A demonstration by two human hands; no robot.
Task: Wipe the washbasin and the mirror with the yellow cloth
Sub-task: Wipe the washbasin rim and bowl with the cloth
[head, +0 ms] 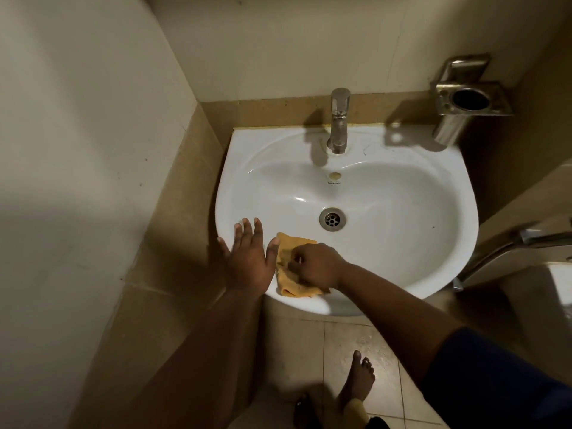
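Observation:
A white washbasin (387,212) hangs on the tiled wall, with a metal drain (332,218) in its bowl and a chrome tap (339,120) at the back. The yellow cloth (288,270) lies folded on the basin's front left rim. My right hand (315,266) is closed on the cloth and presses it against the rim. Just left of it, my left hand (247,258) rests flat on the rim with its fingers spread and holds nothing. No mirror is in view.
A steel tumbler holder (470,99) is fixed to the wall at the back right. A metal pipe (507,246) and a white fixture (560,283) stand at the right edge. The corner wall runs close along the left. My bare foot (359,379) stands on the tiled floor.

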